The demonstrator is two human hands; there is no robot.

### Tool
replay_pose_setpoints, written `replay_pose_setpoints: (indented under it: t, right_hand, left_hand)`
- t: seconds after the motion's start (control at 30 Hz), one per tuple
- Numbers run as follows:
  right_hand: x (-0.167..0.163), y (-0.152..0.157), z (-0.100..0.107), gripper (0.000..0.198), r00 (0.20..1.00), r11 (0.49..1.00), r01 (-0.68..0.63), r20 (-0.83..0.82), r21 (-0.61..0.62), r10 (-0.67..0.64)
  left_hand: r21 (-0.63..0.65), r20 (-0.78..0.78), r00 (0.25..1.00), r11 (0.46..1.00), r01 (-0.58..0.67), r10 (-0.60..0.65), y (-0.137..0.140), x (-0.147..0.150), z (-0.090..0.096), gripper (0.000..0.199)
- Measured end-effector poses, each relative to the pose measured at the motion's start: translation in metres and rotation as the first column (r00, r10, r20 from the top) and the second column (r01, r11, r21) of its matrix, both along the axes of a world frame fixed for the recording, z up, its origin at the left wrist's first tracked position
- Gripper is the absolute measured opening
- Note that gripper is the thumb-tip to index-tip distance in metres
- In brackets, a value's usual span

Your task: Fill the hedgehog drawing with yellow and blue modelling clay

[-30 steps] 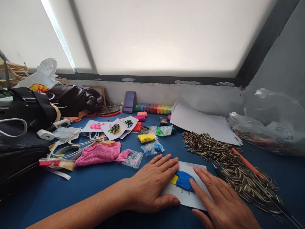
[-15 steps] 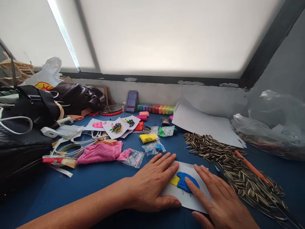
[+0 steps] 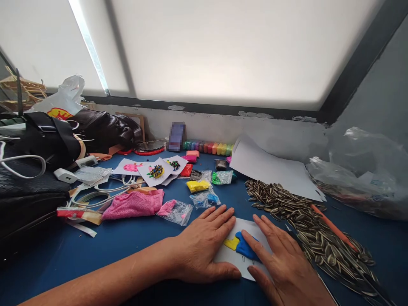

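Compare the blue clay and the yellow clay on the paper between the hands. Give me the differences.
The blue clay shows as a larger patch than the yellow clay. The right hand reaches onto the blue clay, while the yellow clay lies nearer the left hand. Both are flattened on the white paper and meet along one edge.

Hands (image 3: 205,248) on paper (image 3: 230,257) with blue clay (image 3: 245,248)
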State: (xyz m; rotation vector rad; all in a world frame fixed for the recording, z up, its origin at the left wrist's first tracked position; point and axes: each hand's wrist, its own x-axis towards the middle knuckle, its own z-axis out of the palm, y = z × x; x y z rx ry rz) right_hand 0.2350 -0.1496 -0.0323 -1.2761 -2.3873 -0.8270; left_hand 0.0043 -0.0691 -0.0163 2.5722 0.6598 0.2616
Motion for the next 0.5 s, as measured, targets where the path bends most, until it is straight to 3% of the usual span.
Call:
replay_pose_setpoints:
  t: [0.5]
  right_hand:
    - [-0.0068, 0.0013, 0.0079, 0.044, 0.997, 0.998, -0.058, 0.055, 0.034, 0.056]
  left_hand:
    - [0.004, 0.011, 1.0, 1.0, 0.003, -0.003, 0.0006, -0.0009, -0.0015, 0.092]
